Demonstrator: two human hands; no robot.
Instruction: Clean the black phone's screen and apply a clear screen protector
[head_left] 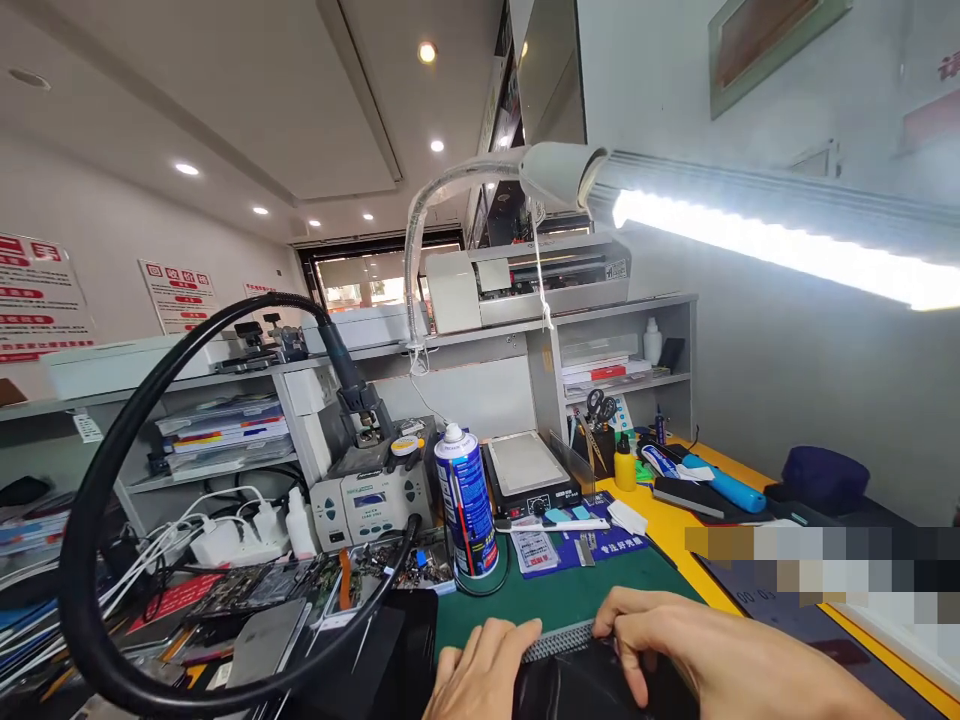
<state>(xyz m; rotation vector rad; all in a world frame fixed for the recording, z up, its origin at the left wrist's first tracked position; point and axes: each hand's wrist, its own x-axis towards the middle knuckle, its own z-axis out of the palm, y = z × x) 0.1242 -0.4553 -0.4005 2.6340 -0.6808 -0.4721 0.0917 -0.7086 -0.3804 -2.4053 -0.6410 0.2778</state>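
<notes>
A dark, glossy black panel (574,690) lies at the bottom edge of the picture, over a green work mat (540,595). Along its far edge runs a grey strip with a fine repeated pattern (556,642); its exact kind I cannot make out. At the panel's left side, my left hand (480,668) is closed, fingers bent together on the edge. From the right, my right hand (667,635) is closed with bent fingers on the panel's far right corner, by the end of the strip. The panel's lower part is out of frame.
A blue spray can (466,510) stands beyond my hands. Behind it are a rework station (371,510) and a flat heating plate (529,465). A thick black hose (82,520) loops across the left, over phone parts. A bright lamp (765,240) hangs at upper right.
</notes>
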